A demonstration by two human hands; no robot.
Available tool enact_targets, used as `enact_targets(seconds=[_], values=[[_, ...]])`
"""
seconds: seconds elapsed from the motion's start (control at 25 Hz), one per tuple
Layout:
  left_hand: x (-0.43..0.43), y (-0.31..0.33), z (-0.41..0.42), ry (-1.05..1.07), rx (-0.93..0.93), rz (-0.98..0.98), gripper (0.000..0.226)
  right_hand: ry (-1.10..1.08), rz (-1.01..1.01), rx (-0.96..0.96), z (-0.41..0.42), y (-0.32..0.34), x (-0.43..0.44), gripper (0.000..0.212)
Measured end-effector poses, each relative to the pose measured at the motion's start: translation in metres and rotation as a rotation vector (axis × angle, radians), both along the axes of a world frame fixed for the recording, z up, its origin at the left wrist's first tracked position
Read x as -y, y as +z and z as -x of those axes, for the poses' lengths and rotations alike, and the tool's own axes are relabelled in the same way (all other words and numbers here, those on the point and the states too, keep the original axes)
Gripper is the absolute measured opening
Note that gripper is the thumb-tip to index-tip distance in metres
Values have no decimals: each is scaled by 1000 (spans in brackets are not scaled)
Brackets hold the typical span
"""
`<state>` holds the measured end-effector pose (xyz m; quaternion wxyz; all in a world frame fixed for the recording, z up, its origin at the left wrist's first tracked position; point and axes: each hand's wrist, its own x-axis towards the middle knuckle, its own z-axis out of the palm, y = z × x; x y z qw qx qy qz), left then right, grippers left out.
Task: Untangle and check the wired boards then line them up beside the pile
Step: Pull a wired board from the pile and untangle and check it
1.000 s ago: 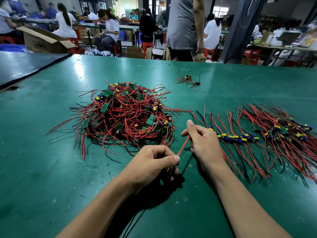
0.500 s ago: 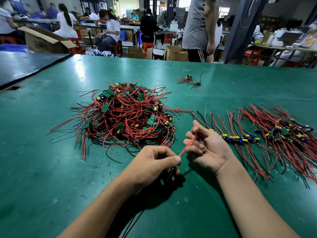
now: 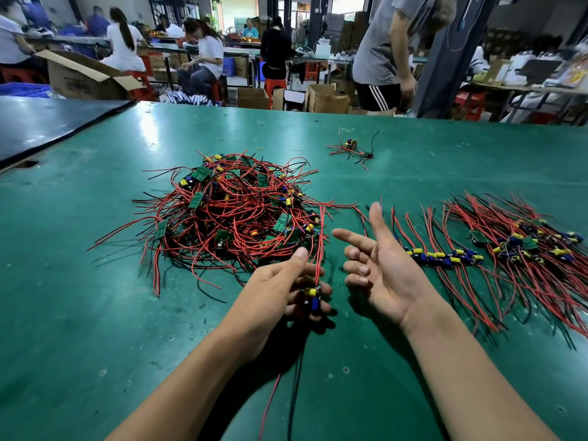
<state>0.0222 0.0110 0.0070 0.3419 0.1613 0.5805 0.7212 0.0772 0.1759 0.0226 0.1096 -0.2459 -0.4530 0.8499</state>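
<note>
Board (image 3: 313,297) sits gripped in left hand (image 3: 283,291), wires (image 3: 320,240) raised, probably for checking; right hand (image 3: 381,268) spreads empty, row (image 3: 445,257) waiting at three o'clock.

One wired board (image 3: 312,297) (yellow and blue parts, red wires pointing up) sits in the left hand (image 3: 280,291). Beyond it lies the tangled pile (image 3: 241,218) of green boards. To the right stretches the row (image 3: 445,257), wires fanned out.

Pile (image 3: 235,218) left, row of boards (image 3: 445,257) right, on tabletop (image 3: 79,313).
Nearer, between them: left hand (image 3: 280,291) with a wired board (image 3: 313,297), right hand (image 3: 385,272) beside; far behind, a stray board (image 3: 350,144).
</note>
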Motion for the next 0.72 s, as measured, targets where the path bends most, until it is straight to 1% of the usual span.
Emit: enact_targets(seconds=[0.08,0.12,0.2,0.28,0.32,0.44,0.48,0.56,0.64,0.72], values=[[-1,0,1,10,18,-6,52,11,-100,9,0,0,3,72],[-1,0,2,15,17,-7,56,25,-185,21,0,-1,5,69],[0,-2,4,10,-4,-12,61,83,-442,51,-1,-4,12,60],[1,-4,7,-18,-56,-6,65,161,-666,31,-3,-7,20,51],[2,-4,7,-14,-66,-4,67,190,-746,16,-4,-7,24,49],[1,-6,12,38,-36,-28,73,233,-967,14,-5,-4,28,52],[1,-5,12,43,-21,-54,72,231,-1011,16,-6,-3,28,52],[1,-3,10,31,5,-100,69,187,-1054,7,-7,-2,29,40],[0,0,8,28,43,-138,69,110,-1055,2,-5,-2,30,26],[-1,1,6,60,79,-161,72,10,-1043,19,-2,-3,25,20]])
